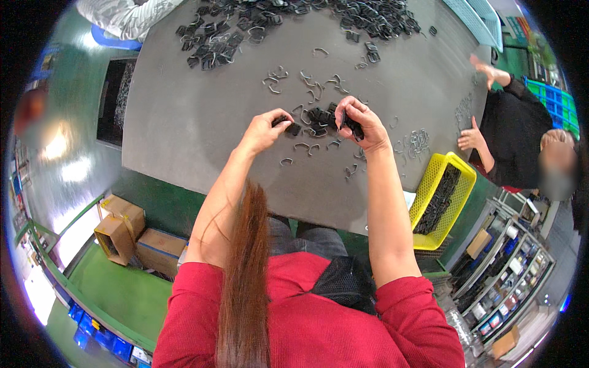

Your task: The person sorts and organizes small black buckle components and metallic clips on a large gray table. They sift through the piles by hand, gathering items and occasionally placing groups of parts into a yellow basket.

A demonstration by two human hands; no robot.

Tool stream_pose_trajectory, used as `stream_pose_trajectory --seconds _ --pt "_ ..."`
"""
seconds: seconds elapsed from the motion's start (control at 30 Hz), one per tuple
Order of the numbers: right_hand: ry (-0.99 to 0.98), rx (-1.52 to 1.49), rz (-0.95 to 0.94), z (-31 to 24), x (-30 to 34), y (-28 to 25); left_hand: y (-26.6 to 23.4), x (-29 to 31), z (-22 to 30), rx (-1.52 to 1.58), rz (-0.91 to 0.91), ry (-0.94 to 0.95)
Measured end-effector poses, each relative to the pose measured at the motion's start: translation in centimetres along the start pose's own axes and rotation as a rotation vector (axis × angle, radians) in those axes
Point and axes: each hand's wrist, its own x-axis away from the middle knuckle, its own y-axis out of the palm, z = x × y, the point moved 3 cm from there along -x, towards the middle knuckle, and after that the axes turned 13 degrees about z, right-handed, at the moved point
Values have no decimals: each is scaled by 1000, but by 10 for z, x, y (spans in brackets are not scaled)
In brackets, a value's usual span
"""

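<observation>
Both my hands are over the middle of a grey table (184,122). My left hand (265,130) pinches a small black plastic part (281,121) between thumb and fingers. Curled around a few more black parts (352,127) is my right hand (366,122), its fingers closed. Between the hands lies a small heap of black parts (320,118) on the tabletop. Bent metal wire clips (307,147) are scattered around the heap and nearer to me. Fingers partly hide what each hand grips, so the exact shape cannot be made out.
A large pile of black parts (245,30) covers the far side. A yellow basket (469,178) of black parts stands at the right edge, near loose clips (419,142). A co-worker in black (515,135) reaches in from the right; a pale sleeve (129,18) shows far left.
</observation>
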Motion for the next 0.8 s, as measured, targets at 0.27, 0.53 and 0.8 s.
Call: stream_pose_trajectory --seconds 0.27,0.53,0.8 --pt "4 170 236 -2 91 -46 30 10 -3 -929 -20 330" --pt "-46 67 675 25 271 -146 54 22 12 -630 -214 183" --pt "-451 -33 1329 10 388 -227 337 125 171 -195 -625 343"
